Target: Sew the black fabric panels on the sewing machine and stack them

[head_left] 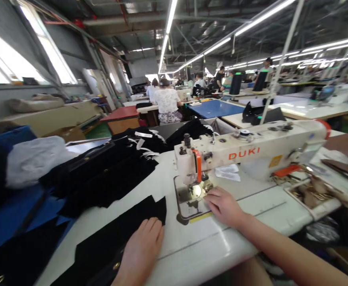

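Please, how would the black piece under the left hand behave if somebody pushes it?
The black piece probably bends easily, as it looks like thin cloth. It may slide readily, since the white table looks glossy. Lying flat, it seems unlikely to roll.

Bare forearm [281,248], bare fingers [155,225]

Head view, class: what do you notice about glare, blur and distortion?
Head view: the windows are blown out to white, and glare streaks the table; head view: the black cloth shows little detail; head view: the white bag looks blurred, and the picture's edges look stretched.
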Demonstrator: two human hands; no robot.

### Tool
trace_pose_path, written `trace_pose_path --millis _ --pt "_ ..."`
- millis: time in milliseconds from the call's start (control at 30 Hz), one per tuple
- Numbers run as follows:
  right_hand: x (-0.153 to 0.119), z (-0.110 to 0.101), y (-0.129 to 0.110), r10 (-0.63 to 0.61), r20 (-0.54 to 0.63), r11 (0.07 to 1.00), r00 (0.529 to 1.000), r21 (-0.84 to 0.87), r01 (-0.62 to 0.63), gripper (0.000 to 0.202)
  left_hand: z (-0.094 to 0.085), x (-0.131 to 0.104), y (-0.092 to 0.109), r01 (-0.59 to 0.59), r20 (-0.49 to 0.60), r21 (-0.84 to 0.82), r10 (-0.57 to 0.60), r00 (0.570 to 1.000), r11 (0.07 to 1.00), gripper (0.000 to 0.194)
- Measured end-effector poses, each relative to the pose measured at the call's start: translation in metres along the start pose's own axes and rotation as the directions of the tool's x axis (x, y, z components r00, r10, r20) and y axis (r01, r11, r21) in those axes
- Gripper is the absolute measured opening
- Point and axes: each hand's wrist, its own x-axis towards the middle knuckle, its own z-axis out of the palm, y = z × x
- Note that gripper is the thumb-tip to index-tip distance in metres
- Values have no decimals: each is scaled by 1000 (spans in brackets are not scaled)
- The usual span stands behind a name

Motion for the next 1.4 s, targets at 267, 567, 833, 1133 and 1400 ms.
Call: trace_pose_path --millis 267,567,833,1133,1400 --pt "-9 -54 76 504 7 817 864 -328 -474 25 17 31 15 -56 -297 -179 0 955 982 38" --pt "3 -55 78 567 130 777 813 -412 -476 20 34 34 17 -181 -161 -188 152 975 965 32" --pt "3 -55 82 619 -39 752 784 -260 -606 15 42 42 23 -162 -24 -140 160 987 977 44" --pt "6 -50 97 728 -86 681 680 -26 -732 7 47 48 23 -96 36 -203 106 994 974 45" --pt "6 -51 97 730 -62 684 681 72 -726 19 42 48 25 -82 50 -225 96 994 971 46"
